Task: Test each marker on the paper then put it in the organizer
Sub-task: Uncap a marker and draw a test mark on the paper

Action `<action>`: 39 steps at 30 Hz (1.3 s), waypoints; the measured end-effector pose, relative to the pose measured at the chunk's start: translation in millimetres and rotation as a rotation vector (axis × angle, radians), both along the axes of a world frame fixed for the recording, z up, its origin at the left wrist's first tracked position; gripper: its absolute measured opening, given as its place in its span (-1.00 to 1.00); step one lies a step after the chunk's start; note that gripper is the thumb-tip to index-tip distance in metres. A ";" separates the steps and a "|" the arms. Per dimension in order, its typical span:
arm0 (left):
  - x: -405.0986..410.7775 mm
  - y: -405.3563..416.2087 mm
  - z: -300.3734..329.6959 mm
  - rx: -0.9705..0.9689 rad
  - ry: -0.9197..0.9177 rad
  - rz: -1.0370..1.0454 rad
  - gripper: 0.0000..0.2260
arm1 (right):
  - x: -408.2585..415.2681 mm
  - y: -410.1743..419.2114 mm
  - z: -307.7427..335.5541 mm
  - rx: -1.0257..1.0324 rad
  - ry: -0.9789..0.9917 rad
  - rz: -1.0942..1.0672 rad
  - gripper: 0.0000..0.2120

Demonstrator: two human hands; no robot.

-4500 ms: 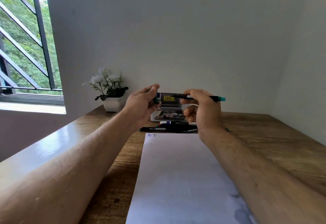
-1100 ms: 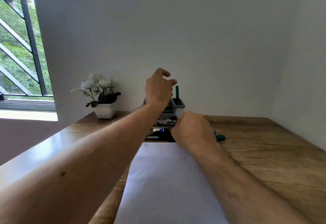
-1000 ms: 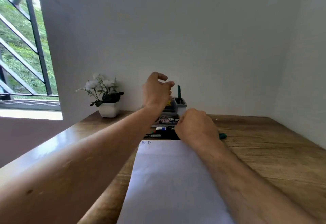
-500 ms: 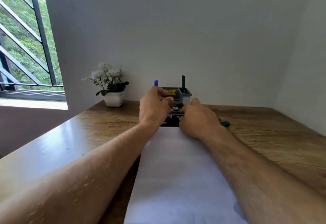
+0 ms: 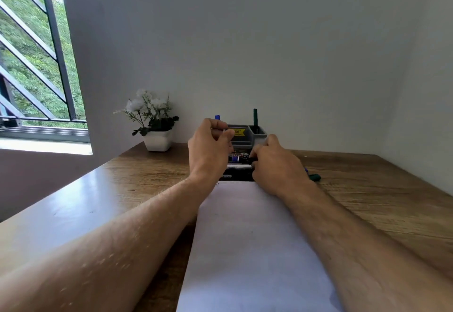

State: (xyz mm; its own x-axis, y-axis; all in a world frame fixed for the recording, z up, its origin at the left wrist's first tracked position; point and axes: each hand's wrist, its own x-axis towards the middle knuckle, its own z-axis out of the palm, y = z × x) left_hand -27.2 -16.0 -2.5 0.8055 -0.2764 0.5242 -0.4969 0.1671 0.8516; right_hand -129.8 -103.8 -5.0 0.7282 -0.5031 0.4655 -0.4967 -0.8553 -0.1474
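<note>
A long white paper (image 5: pixel 250 238) lies on the wooden desk between my forearms. At its far end is a pile of markers (image 5: pixel 236 168). Behind the pile stands the grey organizer (image 5: pixel 245 137), with a green marker (image 5: pixel 255 118) upright in its right cup. My left hand (image 5: pixel 209 147) grips a white marker with a blue cap (image 5: pixel 217 117), held upright just left of the organizer. My right hand (image 5: pixel 277 164) rests on the pile, its fingertips curled onto a dark marker (image 5: pixel 241 159). A green cap end (image 5: pixel 314 177) and a bit of blue show behind my right wrist.
A white pot with white flowers (image 5: pixel 157 125) stands at the back left by the wall. A barred window (image 5: pixel 36 54) is on the left. The wooden desk (image 5: pixel 380 201) meets walls at the back and on the right.
My left hand has come down from above the organizer to the pile and now holds a blue-capped marker upright. My right hand has stayed on the pile.
</note>
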 end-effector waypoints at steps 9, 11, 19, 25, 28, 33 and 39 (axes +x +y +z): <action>-5.3 1.9 0.6 -0.048 -0.256 0.135 -0.85 | -0.5 4.0 11.5 0.317 -0.609 0.260 -0.81; -6.0 2.2 0.3 -0.003 -0.201 0.075 -0.81 | -2.7 8.4 16.9 0.537 -0.769 0.334 -0.89; -0.4 0.7 2.0 -0.200 0.410 -0.325 -0.74 | -12.3 14.5 26.0 0.999 -0.918 0.432 -0.93; 10.0 7.8 9.5 -0.344 0.466 -0.289 -0.78 | -9.7 10.9 20.1 0.853 -0.504 0.322 -0.81; 9.6 8.1 7.9 -0.302 0.416 -0.301 -0.79 | -6.2 13.0 13.3 0.784 -0.378 0.279 -0.78; 3.9 6.1 4.1 -0.196 0.328 -0.398 -0.77 | -3.0 11.2 10.8 0.604 -0.404 0.306 -0.85; 0.9 5.3 2.2 -0.211 0.299 -0.489 -0.82 | -4.9 7.0 9.3 0.361 -0.374 0.275 -0.70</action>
